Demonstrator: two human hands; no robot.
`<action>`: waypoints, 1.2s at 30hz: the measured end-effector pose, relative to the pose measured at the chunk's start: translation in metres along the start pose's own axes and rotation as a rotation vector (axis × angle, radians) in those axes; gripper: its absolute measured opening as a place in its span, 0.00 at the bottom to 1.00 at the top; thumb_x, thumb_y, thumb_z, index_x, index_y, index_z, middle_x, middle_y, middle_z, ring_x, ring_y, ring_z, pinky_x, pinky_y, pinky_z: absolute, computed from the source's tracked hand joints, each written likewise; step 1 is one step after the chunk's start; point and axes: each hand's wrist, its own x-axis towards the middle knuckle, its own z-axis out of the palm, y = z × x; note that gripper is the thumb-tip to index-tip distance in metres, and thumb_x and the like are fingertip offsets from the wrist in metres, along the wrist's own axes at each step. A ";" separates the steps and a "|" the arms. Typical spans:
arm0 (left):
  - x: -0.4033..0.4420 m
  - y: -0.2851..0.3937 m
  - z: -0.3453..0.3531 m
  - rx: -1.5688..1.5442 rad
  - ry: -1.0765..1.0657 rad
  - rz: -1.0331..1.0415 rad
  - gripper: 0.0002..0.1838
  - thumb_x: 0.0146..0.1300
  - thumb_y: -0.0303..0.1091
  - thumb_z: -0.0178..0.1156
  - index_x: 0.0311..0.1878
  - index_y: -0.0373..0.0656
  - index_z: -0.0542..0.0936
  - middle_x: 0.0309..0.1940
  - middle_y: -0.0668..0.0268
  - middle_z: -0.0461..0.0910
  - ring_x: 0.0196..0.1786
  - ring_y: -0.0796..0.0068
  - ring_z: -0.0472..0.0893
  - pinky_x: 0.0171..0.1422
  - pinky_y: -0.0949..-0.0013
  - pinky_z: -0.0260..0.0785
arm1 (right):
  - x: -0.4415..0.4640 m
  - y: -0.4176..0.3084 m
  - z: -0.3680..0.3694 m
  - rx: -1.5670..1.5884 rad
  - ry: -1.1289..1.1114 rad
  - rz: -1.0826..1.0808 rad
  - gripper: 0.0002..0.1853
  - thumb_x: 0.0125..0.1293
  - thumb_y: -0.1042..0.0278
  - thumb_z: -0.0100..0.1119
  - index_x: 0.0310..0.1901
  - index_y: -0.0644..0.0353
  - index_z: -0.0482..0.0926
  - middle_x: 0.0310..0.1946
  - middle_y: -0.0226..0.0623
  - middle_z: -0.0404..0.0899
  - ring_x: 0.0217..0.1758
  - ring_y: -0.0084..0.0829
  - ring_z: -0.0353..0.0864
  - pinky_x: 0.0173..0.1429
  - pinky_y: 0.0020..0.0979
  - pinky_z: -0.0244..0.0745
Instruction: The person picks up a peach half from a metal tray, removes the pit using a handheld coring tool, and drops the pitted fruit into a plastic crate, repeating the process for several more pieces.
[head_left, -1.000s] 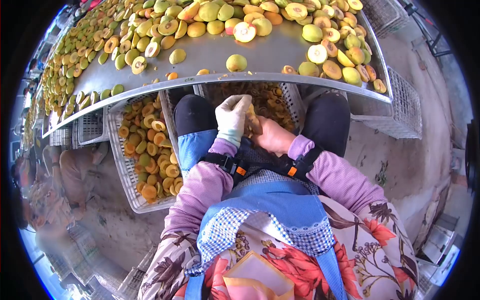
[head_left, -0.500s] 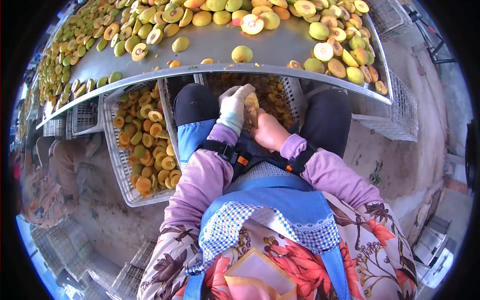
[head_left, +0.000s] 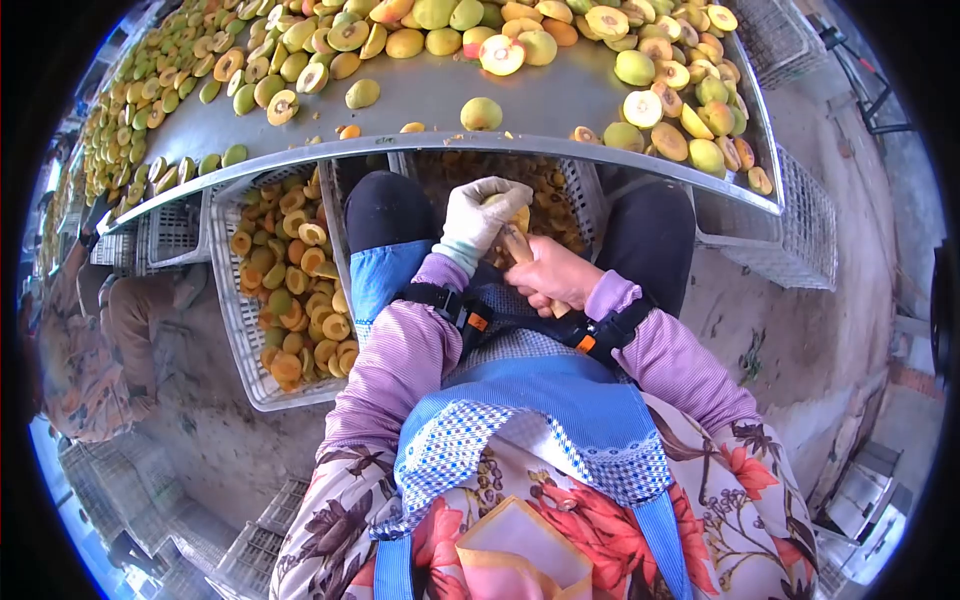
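Note:
My left hand [head_left: 476, 218], in a pale glove, is closed round a yellow peach half [head_left: 521, 217], mostly hidden by the fingers. My bare right hand [head_left: 560, 272] grips a tool with a wooden handle [head_left: 516, 243]. Its upper end meets the fruit, and the working tip is hidden; the handle's lower end shows below my fist. Both hands are over my lap, between my knees. Beneath them, partly covered, is a crate of orange-brown peach pieces [head_left: 555, 205].
A metal table [head_left: 420, 100] ahead carries many whole and halved peaches [head_left: 500, 55]. Left of my knee stands a white crate [head_left: 237, 330] holding pitted halves [head_left: 300, 290]. Another crate [head_left: 800, 230] is under the table's right end. A seated person's leg [head_left: 135, 320] shows at far left.
The fruit has turned in my left hand, and the glove's fingers now cover more of it. My right hand has rotated, bringing the wooden handle into view.

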 end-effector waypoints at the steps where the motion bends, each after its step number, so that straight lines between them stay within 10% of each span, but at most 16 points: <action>1: -0.002 0.001 0.001 -0.001 -0.016 0.039 0.11 0.58 0.31 0.64 0.40 0.34 0.82 0.33 0.65 0.83 0.35 0.79 0.79 0.42 0.75 0.73 | -0.002 0.000 -0.006 0.102 -0.068 0.027 0.07 0.59 0.73 0.51 0.36 0.61 0.66 0.18 0.27 0.65 0.13 0.18 0.63 0.15 0.24 0.65; 3: -0.008 0.002 0.003 0.145 -0.013 0.150 0.11 0.59 0.32 0.64 0.41 0.34 0.82 0.32 0.66 0.82 0.35 0.80 0.78 0.43 0.75 0.73 | -0.004 0.003 -0.018 0.291 -0.233 0.094 0.07 0.59 0.70 0.53 0.36 0.61 0.66 0.18 0.27 0.66 0.13 0.19 0.64 0.16 0.25 0.66; 7: -0.012 0.003 0.007 0.130 0.009 0.097 0.12 0.57 0.32 0.66 0.41 0.35 0.82 0.31 0.67 0.82 0.34 0.82 0.78 0.42 0.75 0.73 | -0.001 0.003 -0.010 -0.553 0.162 -0.096 0.07 0.62 0.69 0.53 0.32 0.58 0.66 0.18 0.25 0.65 0.12 0.18 0.62 0.15 0.25 0.65; 11: -0.018 0.007 0.007 0.148 -0.062 0.103 0.12 0.57 0.32 0.67 0.41 0.35 0.82 0.30 0.67 0.81 0.34 0.82 0.78 0.42 0.75 0.73 | -0.013 0.004 -0.017 0.147 -0.192 0.123 0.07 0.65 0.70 0.53 0.32 0.55 0.64 0.17 0.20 0.61 0.11 0.14 0.59 0.13 0.22 0.61; 18: -0.031 0.009 0.004 0.238 -0.190 0.182 0.14 0.60 0.35 0.64 0.43 0.33 0.80 0.35 0.62 0.82 0.36 0.77 0.79 0.44 0.72 0.74 | -0.021 0.016 -0.031 0.369 -0.502 0.184 0.07 0.68 0.70 0.50 0.35 0.51 0.62 0.16 0.17 0.56 0.11 0.10 0.56 0.12 0.20 0.57; 21: -0.030 0.010 0.009 0.044 -0.099 0.110 0.14 0.62 0.36 0.63 0.42 0.33 0.80 0.35 0.62 0.82 0.35 0.77 0.80 0.42 0.73 0.74 | -0.027 0.012 -0.023 0.375 -0.439 0.149 0.08 0.66 0.69 0.53 0.34 0.55 0.64 0.16 0.19 0.59 0.11 0.13 0.59 0.12 0.22 0.59; 24: -0.026 0.003 0.014 -0.200 0.081 0.063 0.14 0.64 0.38 0.60 0.40 0.34 0.81 0.35 0.60 0.82 0.34 0.75 0.80 0.41 0.73 0.75 | -0.020 0.017 0.014 -0.082 0.091 -0.158 0.10 0.61 0.67 0.58 0.35 0.60 0.67 0.16 0.24 0.64 0.12 0.17 0.63 0.13 0.24 0.62; 25: -0.023 0.000 0.016 -0.253 0.136 0.056 0.13 0.64 0.38 0.59 0.39 0.34 0.81 0.35 0.60 0.82 0.34 0.74 0.80 0.41 0.72 0.75 | -0.012 0.022 0.013 -0.222 0.156 -0.183 0.14 0.56 0.68 0.60 0.38 0.67 0.68 0.19 0.41 0.74 0.16 0.36 0.75 0.20 0.36 0.71; 28: -0.015 -0.012 0.013 -0.354 0.248 -0.032 0.17 0.66 0.43 0.57 0.41 0.35 0.78 0.36 0.58 0.81 0.35 0.68 0.80 0.41 0.65 0.76 | 0.021 0.059 0.013 -0.705 0.554 -0.680 0.16 0.58 0.68 0.58 0.45 0.68 0.69 0.28 0.55 0.78 0.29 0.53 0.80 0.34 0.42 0.74; 36: -0.013 0.013 0.001 -0.640 0.237 -0.177 0.22 0.67 0.50 0.53 0.48 0.38 0.73 0.39 0.57 0.79 0.40 0.58 0.81 0.45 0.56 0.76 | 0.006 0.050 0.010 -0.697 0.530 -0.612 0.18 0.56 0.69 0.57 0.47 0.65 0.65 0.26 0.59 0.77 0.34 0.59 0.77 0.39 0.51 0.71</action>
